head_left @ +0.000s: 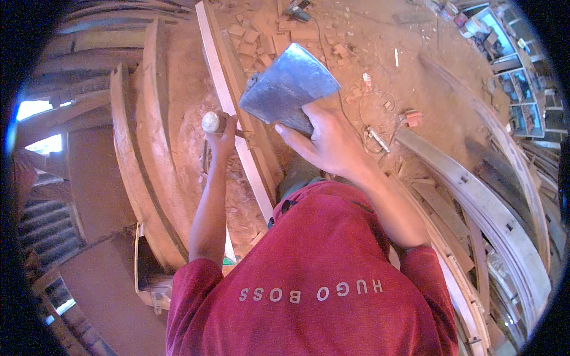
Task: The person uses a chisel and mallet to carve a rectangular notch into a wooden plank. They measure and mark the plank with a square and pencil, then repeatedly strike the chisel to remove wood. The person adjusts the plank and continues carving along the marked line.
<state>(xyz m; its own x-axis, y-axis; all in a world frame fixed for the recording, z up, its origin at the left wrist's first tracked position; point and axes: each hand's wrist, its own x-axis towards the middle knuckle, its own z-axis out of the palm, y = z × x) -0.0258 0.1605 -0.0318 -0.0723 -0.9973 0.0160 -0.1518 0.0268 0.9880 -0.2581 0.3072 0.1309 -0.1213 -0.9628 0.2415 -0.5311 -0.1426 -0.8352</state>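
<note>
My right hand point(326, 139) grips an axe just under its broad grey metal head point(289, 86), which is raised above the work with the flat side facing me. My left hand point(222, 136) is closed around a chisel with a pale rounded handle end point(210, 121), held against a long curved wooden plank point(228, 101) standing on edge. The chisel's blade is hidden behind my fingers and the plank. The axe head hangs a short way to the right of the chisel handle.
Small wood offcuts and chips point(255, 38) litter the sawdust floor at the top. Curved wooden beams point(151, 148) stack on the left, and curved grey notched rails point(475, 202) run along the right. Shelves with small items point(504, 53) stand at the top right.
</note>
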